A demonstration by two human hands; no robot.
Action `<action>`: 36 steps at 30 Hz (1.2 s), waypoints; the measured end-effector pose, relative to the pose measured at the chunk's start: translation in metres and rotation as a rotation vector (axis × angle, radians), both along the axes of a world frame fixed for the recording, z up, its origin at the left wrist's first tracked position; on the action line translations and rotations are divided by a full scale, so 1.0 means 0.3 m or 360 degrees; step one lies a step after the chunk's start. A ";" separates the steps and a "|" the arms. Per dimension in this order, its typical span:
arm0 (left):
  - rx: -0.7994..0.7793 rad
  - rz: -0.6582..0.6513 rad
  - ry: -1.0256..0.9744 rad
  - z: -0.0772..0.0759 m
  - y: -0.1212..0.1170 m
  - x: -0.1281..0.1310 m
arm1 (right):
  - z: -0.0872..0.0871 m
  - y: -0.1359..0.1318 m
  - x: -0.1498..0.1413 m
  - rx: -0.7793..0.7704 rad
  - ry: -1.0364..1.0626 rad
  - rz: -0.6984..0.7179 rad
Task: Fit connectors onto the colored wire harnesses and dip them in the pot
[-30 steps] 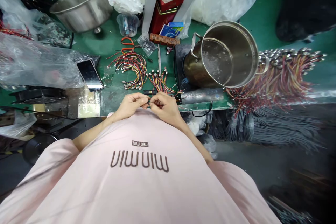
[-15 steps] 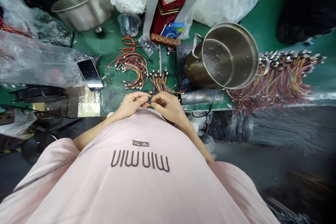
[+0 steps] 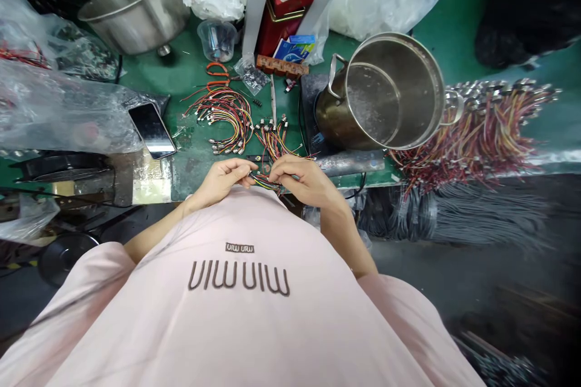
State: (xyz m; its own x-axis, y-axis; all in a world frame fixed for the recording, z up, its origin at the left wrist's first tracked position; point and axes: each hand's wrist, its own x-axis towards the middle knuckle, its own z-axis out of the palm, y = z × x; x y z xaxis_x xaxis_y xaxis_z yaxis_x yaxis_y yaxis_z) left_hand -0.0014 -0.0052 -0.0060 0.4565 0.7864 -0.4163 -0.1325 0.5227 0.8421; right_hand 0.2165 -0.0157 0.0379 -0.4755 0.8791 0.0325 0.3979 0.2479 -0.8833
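Note:
A thin bundle of coloured wires [image 3: 264,182] stretches between my hands at the front edge of the bench. My left hand [image 3: 227,178] pinches its left end, where a small dark part shows at the fingertips. The fingers of my right hand [image 3: 305,178] are closed round the wires further right. Just beyond my hands lie short wire leads with metal ends [image 3: 273,139]. A curved bunch of red, yellow and black wire leads [image 3: 236,118] rests to their left.
A tall steel pot [image 3: 336,115] stands on a dark hotplate [image 3: 311,87] at right. Beyond it lies a big heap of wire leads [image 3: 472,139]. A phone [image 3: 152,130], orange-handled scissors [image 3: 218,75], a steel basin [image 3: 136,15] and plastic bags [image 3: 68,103] are on the bench.
My right hand has moved right, away from my left hand, and a longer stretch of the wires now shows between them. My left hand has stayed nearly in place.

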 end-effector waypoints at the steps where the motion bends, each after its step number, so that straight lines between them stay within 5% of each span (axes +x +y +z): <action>1: -0.0006 0.0001 -0.0016 -0.003 0.000 -0.001 | 0.001 -0.001 0.001 -0.0003 -0.0017 -0.0009; 16: -0.0248 0.0122 -0.0239 0.005 0.012 -0.020 | 0.005 0.010 0.080 -0.0032 -0.0097 0.0217; 29: -0.0265 0.0160 -0.0312 0.014 0.017 -0.022 | -0.001 0.021 0.104 -0.0323 -0.0039 0.0403; 36: -0.0267 0.0194 -0.0291 0.013 0.016 -0.023 | -0.004 0.016 0.069 -0.0396 0.0042 0.0334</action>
